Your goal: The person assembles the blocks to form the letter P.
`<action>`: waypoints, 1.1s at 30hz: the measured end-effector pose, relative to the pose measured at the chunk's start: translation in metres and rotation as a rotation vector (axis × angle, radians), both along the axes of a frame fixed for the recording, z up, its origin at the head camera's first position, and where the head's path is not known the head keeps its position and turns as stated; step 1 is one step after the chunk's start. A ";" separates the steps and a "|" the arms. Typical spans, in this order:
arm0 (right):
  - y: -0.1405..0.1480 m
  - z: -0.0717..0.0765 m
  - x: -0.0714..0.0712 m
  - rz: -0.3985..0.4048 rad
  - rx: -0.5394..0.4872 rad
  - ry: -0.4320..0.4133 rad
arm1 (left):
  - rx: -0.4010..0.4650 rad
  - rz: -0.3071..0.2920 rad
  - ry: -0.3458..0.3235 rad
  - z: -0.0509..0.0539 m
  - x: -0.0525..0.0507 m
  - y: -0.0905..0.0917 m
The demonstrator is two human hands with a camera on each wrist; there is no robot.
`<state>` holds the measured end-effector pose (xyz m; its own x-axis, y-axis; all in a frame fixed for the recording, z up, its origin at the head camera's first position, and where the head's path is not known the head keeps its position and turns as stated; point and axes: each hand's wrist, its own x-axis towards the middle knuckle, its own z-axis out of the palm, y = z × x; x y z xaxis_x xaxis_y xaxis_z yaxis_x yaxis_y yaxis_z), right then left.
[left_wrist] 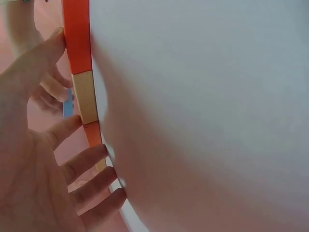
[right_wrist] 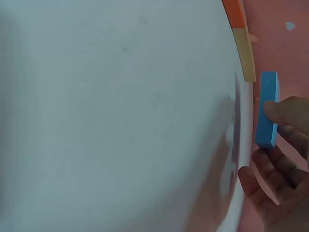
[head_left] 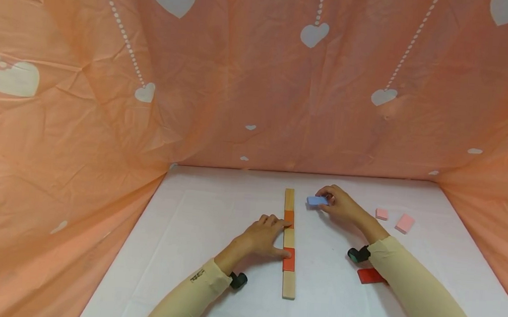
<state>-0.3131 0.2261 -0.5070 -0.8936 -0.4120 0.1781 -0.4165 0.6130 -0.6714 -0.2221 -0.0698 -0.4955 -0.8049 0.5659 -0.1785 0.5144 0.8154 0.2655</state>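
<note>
A straight row of flat blocks runs away from the person on the white table: a wooden block [head_left: 289, 284] nearest, then a red block [head_left: 288, 264], a wooden block [head_left: 289, 238], an orange block [head_left: 289, 216] and a wooden block [head_left: 289, 199] at the far end. My left hand [head_left: 262, 238] lies along the row's left side with fingers spread, its thumb at the red block and index finger at the orange one. To the right of the far end, my right hand [head_left: 341, 206] pinches a blue block [right_wrist: 266, 89] between thumb and fingers, just above the table.
Two pink blocks, one small [head_left: 381, 214] and one larger [head_left: 404, 223], lie to the right of the right hand. Another red block [head_left: 369, 275] is partly covered by the right sleeve. An orange curtain [head_left: 276, 105] with white hearts hangs behind the table.
</note>
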 end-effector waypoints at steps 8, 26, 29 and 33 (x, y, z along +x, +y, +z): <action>-0.006 -0.006 -0.010 0.035 -0.018 0.014 | 0.011 0.002 -0.014 -0.004 -0.001 0.002; -0.023 -0.003 -0.024 0.008 0.027 0.009 | 0.056 -0.006 -0.029 0.001 0.002 0.002; -0.026 -0.002 -0.026 0.009 0.025 -0.003 | 0.064 -0.007 -0.033 0.002 0.002 0.002; -0.029 -0.003 -0.030 0.008 0.036 -0.007 | 0.072 -0.014 -0.036 0.002 0.002 0.001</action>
<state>-0.3430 0.1971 -0.5096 -0.8912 -0.4254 0.1573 -0.4173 0.6331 -0.6520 -0.2198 -0.0693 -0.4933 -0.7908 0.5892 -0.1658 0.5144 0.7866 0.3414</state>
